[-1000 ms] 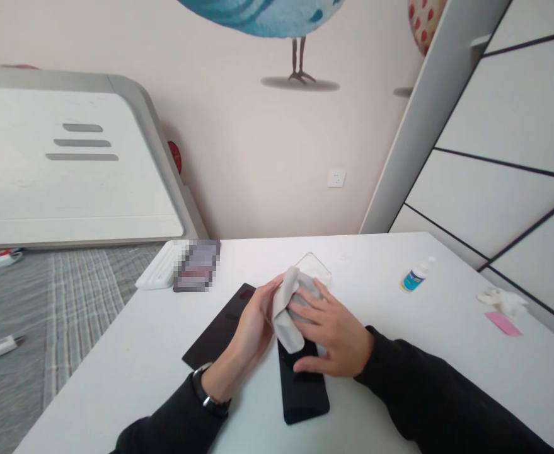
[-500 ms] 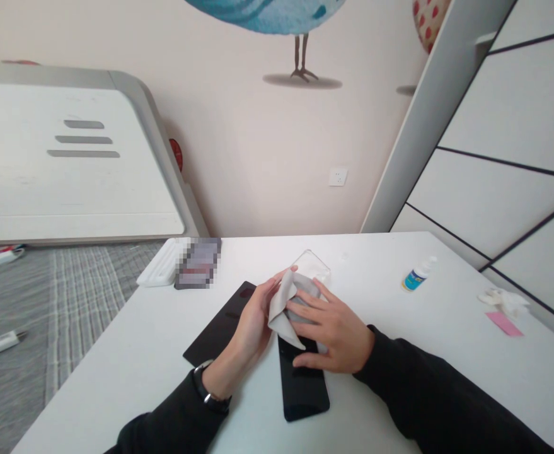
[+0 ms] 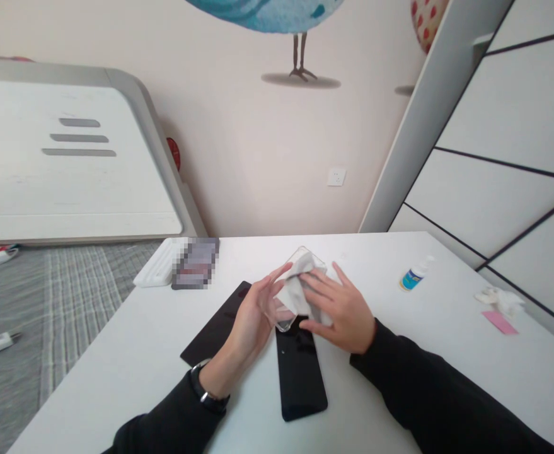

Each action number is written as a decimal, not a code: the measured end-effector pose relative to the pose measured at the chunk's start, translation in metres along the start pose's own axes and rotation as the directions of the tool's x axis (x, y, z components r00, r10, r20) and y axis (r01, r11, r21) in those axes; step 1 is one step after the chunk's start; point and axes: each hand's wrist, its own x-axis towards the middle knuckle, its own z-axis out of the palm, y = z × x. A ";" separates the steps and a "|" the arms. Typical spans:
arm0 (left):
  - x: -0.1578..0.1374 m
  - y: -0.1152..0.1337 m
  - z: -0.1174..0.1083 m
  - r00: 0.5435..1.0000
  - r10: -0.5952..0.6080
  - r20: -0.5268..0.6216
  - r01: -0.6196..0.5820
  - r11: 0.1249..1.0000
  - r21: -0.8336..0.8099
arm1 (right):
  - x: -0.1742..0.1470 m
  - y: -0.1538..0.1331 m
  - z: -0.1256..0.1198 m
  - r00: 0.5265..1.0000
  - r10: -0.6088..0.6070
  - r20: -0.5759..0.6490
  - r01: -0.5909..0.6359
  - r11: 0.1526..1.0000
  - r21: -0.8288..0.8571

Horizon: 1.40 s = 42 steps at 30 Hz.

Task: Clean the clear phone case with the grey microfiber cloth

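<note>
My left hand (image 3: 253, 318) grips a clear phone case (image 3: 285, 325) by its left side, holding it tilted above the table. A light grey cloth (image 3: 295, 291) lies against the case, pressed there under the fingers of my right hand (image 3: 340, 306). Those fingers are bent over the cloth, with the thumb along its lower edge. Just below the case, a black phone (image 3: 301, 384) rests screen side up, its upper end partly covered by the case and cloth. Beside my left hand lies a flat dark sheet (image 3: 215, 325), partly hidden by that hand.
A white tray-like object (image 3: 156, 268) and a blurred-out dark packet (image 3: 195, 265) lie at the table's far left. On the right stand a small white bottle (image 3: 413, 277), a crumpled white tissue (image 3: 506, 301) and a pink slip (image 3: 500, 322). A grey bed (image 3: 78, 315) adjoins the left edge.
My right hand and the cloth have shifted up and slightly right across the case. More of the clear case's lower corner and of the phone now shows.
</note>
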 end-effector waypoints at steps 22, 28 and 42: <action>0.003 -0.005 -0.006 0.960 0.085 0.268 -0.142 0.969 0.201 | 0.002 -0.023 0.022 0.751 0.598 0.281 -0.409 0.088 0.908; -0.002 -0.002 -0.001 0.968 0.119 0.221 -0.160 0.971 0.179 | 0.004 -0.024 0.015 0.722 0.511 0.467 -0.460 -0.150 0.875; -0.004 0.011 0.005 0.991 0.044 0.130 -0.025 0.989 -0.147 | -0.005 0.003 0.013 0.608 0.792 -0.057 -0.399 0.367 0.840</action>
